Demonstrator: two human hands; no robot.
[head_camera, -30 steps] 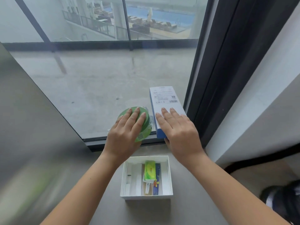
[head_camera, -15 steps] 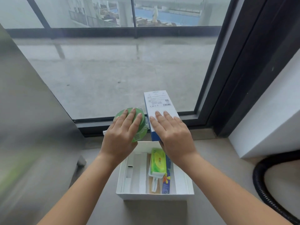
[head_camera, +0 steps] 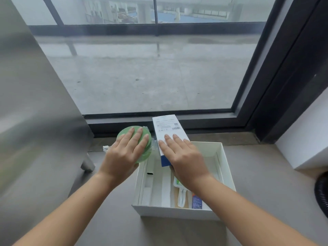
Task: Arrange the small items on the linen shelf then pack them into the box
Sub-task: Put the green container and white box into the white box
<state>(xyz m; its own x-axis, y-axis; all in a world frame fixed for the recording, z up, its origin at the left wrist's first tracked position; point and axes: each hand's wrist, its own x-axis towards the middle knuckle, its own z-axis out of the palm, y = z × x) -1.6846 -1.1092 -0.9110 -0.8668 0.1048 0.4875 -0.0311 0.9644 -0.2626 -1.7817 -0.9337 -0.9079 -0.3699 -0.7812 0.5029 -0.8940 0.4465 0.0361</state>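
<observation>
White box point(head_camera: 177, 213) stands open, partly filled. Left grip point(head_camera: 122, 155) pinches the green round pack point(head_camera: 125, 133) above the box's left rim, fingers flat on top, thumb beneath. Right grip point(head_camera: 184, 157) clamps the carton point(head_camera: 166, 125) likewise over the box. Both judged light; the wrapper looks slippery, the carton stiff. Hold the carton mid-length.

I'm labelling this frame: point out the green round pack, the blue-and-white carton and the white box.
green round pack point(head_camera: 123, 134): head view, bare green top near its left edge.
blue-and-white carton point(head_camera: 166, 125): head view, printed white face.
white box point(head_camera: 174, 213): head view, front outer wall.
</observation>
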